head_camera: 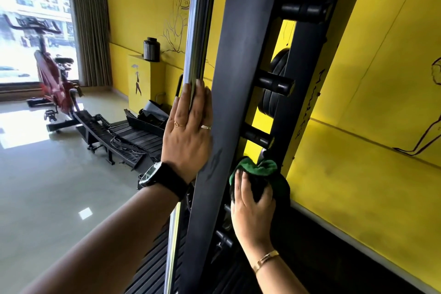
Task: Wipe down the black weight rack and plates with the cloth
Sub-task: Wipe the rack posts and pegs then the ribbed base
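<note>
Left forearm, bare, with a black square-faced wristwatch (155,175), fills the lower foreground. Its left grip (188,126) is released, fingers straight and flat across the shiny chrome vertical pole (195,31) and the edge of the tall matte black steel weight rack upright (238,55). It braces only and holds nothing. The right grip (250,203) is clenched round the bunched green microfibre cloth (260,167). It presses the cloth onto a rounded black part low in the gap between the rack's two uprights, just below the lowest clearly visible black cylindrical peg (257,137). The black round weight plates (276,67) sit higher up behind the second upright, well apart from the cloth.

Step in hand, as a judgement: wiping one low rounded fitting. To do it well:
- Wrap the cloth fully round the part and twist, so the back face gets wiped too.
- Refold to a fresh side before moving on.
- Brace with the left grip for firm pressure.
- Give the upright's front long top-to-bottom strokes; it shows a dull grey smear (213,162).
- Then do the pegs one at a time, and the plates last.

Hidden or unclear:
- Whether the part under the cloth is a peg end or a plate rim cannot be told.
- The right fingertips are buried in the cloth.
- The rack's top and foot are cut off by the frame.
- The plates are mostly behind the upright, so their count is unclear.
- The pale lettering (310,102) on the second upright is too skewed to read.
</note>
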The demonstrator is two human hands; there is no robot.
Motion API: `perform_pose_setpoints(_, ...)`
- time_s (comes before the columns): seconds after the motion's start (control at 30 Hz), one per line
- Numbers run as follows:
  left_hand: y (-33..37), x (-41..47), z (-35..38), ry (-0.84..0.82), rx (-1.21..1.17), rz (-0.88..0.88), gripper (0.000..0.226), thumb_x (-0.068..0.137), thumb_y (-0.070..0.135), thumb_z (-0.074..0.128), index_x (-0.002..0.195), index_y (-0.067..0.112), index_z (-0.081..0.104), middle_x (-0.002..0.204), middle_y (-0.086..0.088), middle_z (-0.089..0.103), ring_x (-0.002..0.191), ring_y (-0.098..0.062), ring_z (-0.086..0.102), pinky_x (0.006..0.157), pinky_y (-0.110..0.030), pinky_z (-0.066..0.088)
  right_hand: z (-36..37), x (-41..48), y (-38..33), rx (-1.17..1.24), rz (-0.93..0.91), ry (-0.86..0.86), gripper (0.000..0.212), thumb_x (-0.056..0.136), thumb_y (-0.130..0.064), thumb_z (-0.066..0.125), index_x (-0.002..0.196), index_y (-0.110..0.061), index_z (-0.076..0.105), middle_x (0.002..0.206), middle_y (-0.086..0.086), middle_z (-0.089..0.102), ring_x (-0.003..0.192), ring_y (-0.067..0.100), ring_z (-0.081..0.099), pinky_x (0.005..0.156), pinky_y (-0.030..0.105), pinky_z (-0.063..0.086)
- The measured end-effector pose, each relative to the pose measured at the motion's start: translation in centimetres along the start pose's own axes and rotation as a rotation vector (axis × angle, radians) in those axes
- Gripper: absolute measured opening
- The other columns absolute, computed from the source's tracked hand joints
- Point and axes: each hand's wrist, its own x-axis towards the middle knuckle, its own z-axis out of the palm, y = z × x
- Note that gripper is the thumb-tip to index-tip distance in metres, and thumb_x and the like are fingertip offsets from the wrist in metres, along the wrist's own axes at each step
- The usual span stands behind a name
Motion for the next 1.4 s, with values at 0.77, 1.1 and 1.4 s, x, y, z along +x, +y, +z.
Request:
perform_pose_setpoints(0.77, 0.5, -6.0, -0.1, -0.059, 0.039, 0.098, 0.050, 0.105, 0.016, 0.011, 0.153, 0.004, 0.014, 0.162, -0.005, -0.012, 0.150, -0.021, -0.008, 0.122, -0.041, 0.000, 1.2, -3.2, -0.3, 0.063, -0.012, 0.089, 0.071, 0.074, -0.014, 0.072, 0.141, -0.009, 0.048, 0.139, 0.009, 0.045, 0.096, 0.047, 0.047, 0.066, 0.048, 0.055)
perform_pose_setpoints(1.1, 0.5, -9.3, 0.4, -0.088, 0.038, 0.091, 0.052, 0.104, 0.015, 0.014, 0.155, 0.008, 0.005, 0.163, -0.003, -0.011, 0.150, -0.021, -0.010, 0.122, -0.042, -0.001, 4.6, -7.0, 0.5, 0.149, -0.149, 0.106, 0.058, 0.095, -0.008, 0.044, 0.150, -0.007, 0.026, 0.143, 0.007, 0.037, 0.101, 0.046, 0.057, 0.082, 0.052, 0.052)
perform_pose_setpoints(1.4, 0.7, -11.2, 1.1, -0.092, 0.073, 0.089, 0.056, 0.101, 0.013, 0.024, 0.155, 0.009, 0.008, 0.163, -0.002, -0.010, 0.149, -0.023, -0.011, 0.121, -0.044, 0.001, 3.7, -8.2, -1.4, 0.205, -0.058, -0.166, 0.078, 0.058, -0.024, 0.087, 0.132, -0.019, 0.060, 0.133, 0.001, 0.052, 0.097, 0.041, 0.050, 0.062, 0.042, 0.055)
